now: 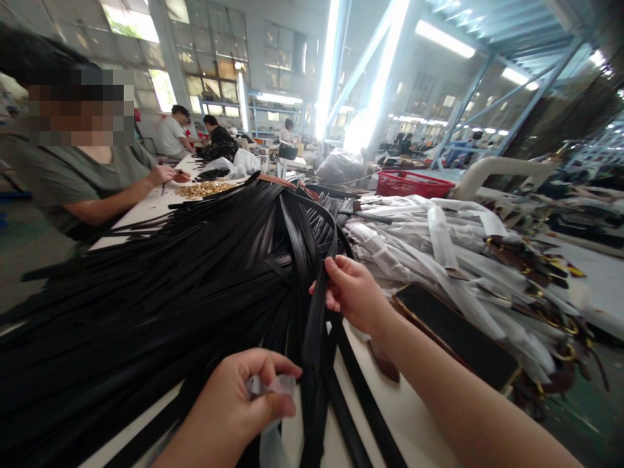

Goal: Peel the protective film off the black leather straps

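Observation:
My right hand (358,292) pinches a long black strap (316,318) between thumb and fingers, and the strap hangs down toward the near side of the table. Lower and to the left, my left hand (256,393) is closed on a crumpled piece of clear plastic wrap (281,385), part of which trails below the fingers. A large heap of black straps (195,273) spreads across the table under and left of both hands. To the right lie many straps in white wrapping (390,244), some with brown ends and gold buckles.
A phone (453,325) rests beside the wrapped straps. Behind them stand a red basket (414,184) and a cream-coloured curved frame (502,172). At the left a co-worker (92,169) handles something small near a pile of gold pieces (202,189). Plastic bags (341,167) lie further back.

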Motion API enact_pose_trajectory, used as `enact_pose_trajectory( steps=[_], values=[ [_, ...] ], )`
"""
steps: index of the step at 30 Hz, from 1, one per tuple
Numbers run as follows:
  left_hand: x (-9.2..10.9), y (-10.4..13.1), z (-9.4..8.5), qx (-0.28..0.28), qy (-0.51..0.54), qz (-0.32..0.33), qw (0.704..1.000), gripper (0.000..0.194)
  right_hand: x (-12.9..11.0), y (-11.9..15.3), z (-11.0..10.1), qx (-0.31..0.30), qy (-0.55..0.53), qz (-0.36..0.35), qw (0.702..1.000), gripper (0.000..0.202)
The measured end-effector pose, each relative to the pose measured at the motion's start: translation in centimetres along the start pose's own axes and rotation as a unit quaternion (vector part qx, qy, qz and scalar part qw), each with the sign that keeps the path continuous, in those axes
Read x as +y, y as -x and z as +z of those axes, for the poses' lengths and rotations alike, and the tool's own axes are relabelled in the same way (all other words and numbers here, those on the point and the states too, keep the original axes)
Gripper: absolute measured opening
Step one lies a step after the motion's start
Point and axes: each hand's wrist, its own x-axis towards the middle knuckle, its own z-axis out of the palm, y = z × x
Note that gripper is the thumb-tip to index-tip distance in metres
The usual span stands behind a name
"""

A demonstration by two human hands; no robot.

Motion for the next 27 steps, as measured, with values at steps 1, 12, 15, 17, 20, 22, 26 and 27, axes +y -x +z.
enact_pose_trajectory(
  steps=[1, 12, 15, 17, 20, 22, 26, 27],
  values=[
    [0.1, 0.2, 0.2, -0.01, 0.01, -0.001, 1.0, 0.02, 0.3, 0.1, 0.2, -0.005, 0.017, -0.011, 1.0, 0.044],
    [-0.7, -0.3, -0.2, 0.003, -0.042, -0.017, 0.999, 0.031, 1.3, 2.7, 2.6, -0.133, 0.039, 0.004, 0.99, 0.048],
    [-0.5, -0.2, -0.2, 0.005, -0.063, -0.008, 0.998, 0.029, 1.5, 2.9, 2.5, -0.288, 0.059, 0.109, 0.95, 0.043],
    [-0.4, -0.2, -0.2, 0.003, -0.052, -0.003, 0.999, 0.026, 1.3, 2.5, 2.0, -0.264, 0.066, 0.092, 0.958, 0.041],
    [-0.2, -0.3, -0.1, 0.001, -0.033, -0.013, 0.999, 0.023, 0.4, 2.0, 1.3, -0.135, 0.015, -0.009, 0.991, 0.037],
    [-0.2, -0.4, -0.2, -0.004, -0.035, -0.02, 0.999, 0.022, -0.2, 2.0, 1.1, -0.141, -0.021, -0.037, 0.989, 0.035],
    [0.0, -0.4, -0.4, -0.012, -0.033, -0.024, 0.999, 0.022, -0.2, 2.9, 1.7, -0.223, -0.033, -0.003, 0.974, 0.031],
    [0.1, -0.4, -0.5, -0.009, -0.033, -0.022, 0.999, 0.022, 0.0, 3.0, 1.9, -0.232, -0.027, 0.008, 0.972, 0.031]
  ],
)
